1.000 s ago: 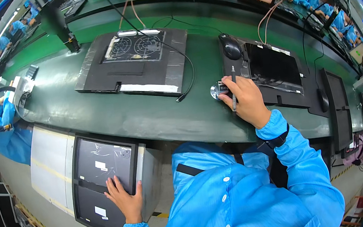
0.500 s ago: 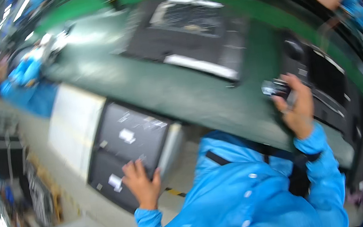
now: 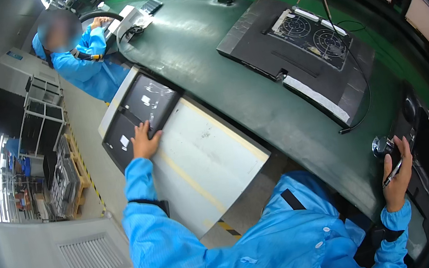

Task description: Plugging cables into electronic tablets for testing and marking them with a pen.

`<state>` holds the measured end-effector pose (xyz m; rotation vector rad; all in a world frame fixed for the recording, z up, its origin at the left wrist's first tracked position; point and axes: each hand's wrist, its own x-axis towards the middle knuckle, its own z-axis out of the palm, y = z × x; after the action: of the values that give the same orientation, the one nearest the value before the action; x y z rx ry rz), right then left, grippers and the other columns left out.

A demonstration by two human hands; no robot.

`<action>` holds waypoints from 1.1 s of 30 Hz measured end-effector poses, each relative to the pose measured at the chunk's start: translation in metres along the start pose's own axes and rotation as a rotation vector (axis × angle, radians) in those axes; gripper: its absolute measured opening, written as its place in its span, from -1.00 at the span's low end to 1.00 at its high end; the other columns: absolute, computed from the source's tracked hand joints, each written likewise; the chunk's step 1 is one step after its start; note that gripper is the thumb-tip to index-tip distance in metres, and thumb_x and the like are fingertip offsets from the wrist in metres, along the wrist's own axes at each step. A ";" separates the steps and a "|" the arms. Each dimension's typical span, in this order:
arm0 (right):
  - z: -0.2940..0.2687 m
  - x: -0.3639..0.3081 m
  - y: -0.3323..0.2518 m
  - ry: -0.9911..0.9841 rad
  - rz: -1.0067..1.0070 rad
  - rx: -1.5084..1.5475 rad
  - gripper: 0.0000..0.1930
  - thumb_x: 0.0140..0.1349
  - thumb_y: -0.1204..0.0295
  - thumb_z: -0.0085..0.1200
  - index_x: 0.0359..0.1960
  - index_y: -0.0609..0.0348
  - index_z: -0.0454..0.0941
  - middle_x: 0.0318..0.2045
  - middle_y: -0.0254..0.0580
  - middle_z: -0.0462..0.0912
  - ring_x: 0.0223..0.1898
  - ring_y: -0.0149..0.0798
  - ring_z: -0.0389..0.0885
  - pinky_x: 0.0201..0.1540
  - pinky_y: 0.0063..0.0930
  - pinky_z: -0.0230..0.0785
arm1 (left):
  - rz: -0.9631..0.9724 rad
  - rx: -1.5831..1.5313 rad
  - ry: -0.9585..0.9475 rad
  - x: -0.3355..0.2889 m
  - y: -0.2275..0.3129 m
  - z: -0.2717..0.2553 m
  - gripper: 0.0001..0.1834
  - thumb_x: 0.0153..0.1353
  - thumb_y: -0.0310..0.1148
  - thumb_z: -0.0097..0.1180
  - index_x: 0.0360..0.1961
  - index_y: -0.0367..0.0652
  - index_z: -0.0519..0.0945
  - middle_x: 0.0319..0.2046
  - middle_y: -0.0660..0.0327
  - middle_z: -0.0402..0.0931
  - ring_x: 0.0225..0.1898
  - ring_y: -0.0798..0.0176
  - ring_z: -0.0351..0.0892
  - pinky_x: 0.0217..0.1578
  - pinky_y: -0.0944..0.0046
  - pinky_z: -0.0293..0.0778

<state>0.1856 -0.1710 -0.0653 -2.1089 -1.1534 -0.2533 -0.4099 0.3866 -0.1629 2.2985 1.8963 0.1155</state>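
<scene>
Looks like an electronics assembly line: long green bench [image 3: 254,101], opened-up laptop [image 3: 301,50], blue smocks, probably parts racks [image 3: 42,114] far left.

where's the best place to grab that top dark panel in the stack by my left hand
Probably the near edge of the top dark panel, where the left hand already rests. It lies flat with that edge exposed beside the white sheet, so come from your side, fingers hooked under.

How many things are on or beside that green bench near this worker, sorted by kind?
Open laptops on the bench: 1
Dark flat panels stacked in the box beside the bench: 2
White sheets: 1
Pens, in the right hand: 1
Total: 5
The left hand rests on the panels' edge.
</scene>
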 end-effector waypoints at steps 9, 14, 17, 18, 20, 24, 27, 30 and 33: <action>-0.010 0.015 -0.021 0.066 -0.105 -0.092 -0.38 0.28 0.46 0.46 0.39 0.20 0.58 0.18 0.10 0.73 0.15 0.15 0.70 0.23 -0.08 0.54 | -0.401 0.164 0.286 0.126 -0.010 0.027 -0.32 0.20 -0.13 0.40 0.40 0.08 0.71 0.32 0.05 0.69 0.38 -0.13 0.64 0.41 -0.32 0.44; -0.019 0.009 -0.035 0.058 -0.172 -0.274 -0.49 0.20 0.32 0.48 0.17 0.16 0.66 -0.37 -0.11 0.66 -0.39 0.01 0.60 -0.29 -0.08 0.47 | 0.060 -0.511 0.807 0.069 0.117 0.027 -0.28 0.26 -0.43 0.42 0.42 -0.52 0.56 0.38 -0.31 0.57 0.41 -0.33 0.55 0.52 -0.16 0.38; -0.019 -0.013 -0.059 0.052 -0.114 -0.257 -0.40 0.15 0.17 0.53 0.12 0.29 0.63 -0.51 -0.10 0.62 -0.49 0.01 0.64 -0.36 -0.11 0.50 | 0.329 -0.593 0.805 -0.035 0.233 0.013 -0.33 0.56 -0.44 0.18 0.62 -0.34 0.36 0.63 -0.11 0.29 0.63 -0.16 0.30 0.66 -0.08 0.18; -0.019 -0.024 -0.068 0.000 -0.022 -0.207 -0.35 0.13 0.13 0.55 0.11 0.33 0.61 -0.56 -0.10 0.61 -0.52 0.02 0.66 -0.39 -0.10 0.50 | 0.459 -0.694 0.762 -0.071 0.272 0.008 -0.33 0.60 -0.40 0.18 0.64 -0.33 0.32 0.64 -0.09 0.29 0.66 -0.12 0.26 0.67 -0.08 0.16; -0.022 -0.044 -0.076 -0.072 0.155 -0.181 -0.25 0.08 0.01 0.60 0.11 0.36 0.60 -0.63 -0.12 0.59 -0.57 0.01 0.69 -0.43 -0.10 0.52 | 0.700 -0.758 0.534 -0.143 0.342 -0.003 -0.34 0.60 -0.43 0.15 0.64 -0.32 0.30 0.67 -0.12 0.25 0.69 -0.17 0.22 0.66 -0.14 0.13; -0.017 -0.068 -0.071 0.226 0.150 -0.164 -0.36 0.18 0.01 0.56 0.10 0.23 0.65 -0.61 -0.14 0.62 -0.56 -0.02 0.70 -0.43 -0.14 0.54 | 1.324 -0.732 0.211 -0.238 0.443 -0.021 -0.11 0.26 -0.44 0.34 0.62 -0.23 0.31 0.61 -0.21 0.27 0.67 -0.50 0.14 0.63 -0.59 -0.05; -0.012 -0.076 -0.065 0.246 0.106 -0.117 -0.54 0.27 0.13 0.49 0.02 0.19 0.68 -0.56 -0.13 0.66 -0.50 -0.03 0.73 -0.36 -0.15 0.57 | 1.557 -0.638 0.102 -0.271 0.493 -0.020 -0.06 0.20 -0.32 0.49 0.61 -0.11 0.37 0.64 -0.22 0.20 0.69 -0.52 0.10 0.62 -0.67 -0.10; -0.011 -0.082 -0.061 0.270 0.045 -0.014 -0.62 0.30 0.20 0.45 -0.01 0.19 0.69 -0.52 -0.11 0.70 -0.46 -0.02 0.75 -0.31 -0.14 0.59 | 1.590 -0.520 0.159 -0.288 0.522 -0.011 -0.03 0.17 -0.25 0.56 0.60 -0.11 0.39 0.64 -0.23 0.20 0.69 -0.52 0.10 0.61 -0.69 -0.10; -0.016 -0.086 -0.059 0.266 0.041 0.059 -0.67 0.31 0.24 0.43 -0.02 0.18 0.70 -0.47 -0.09 0.73 -0.43 -0.01 0.76 -0.28 -0.13 0.60 | 1.592 -0.426 0.116 -0.294 0.529 -0.009 0.00 0.14 -0.17 0.60 0.59 -0.12 0.43 0.63 -0.24 0.21 0.69 -0.51 0.09 0.61 -0.71 -0.17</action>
<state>0.0908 -0.2173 -0.0659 -1.9751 -0.9489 -0.4603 0.0435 0.0023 -0.0507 2.7536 -0.3403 0.7007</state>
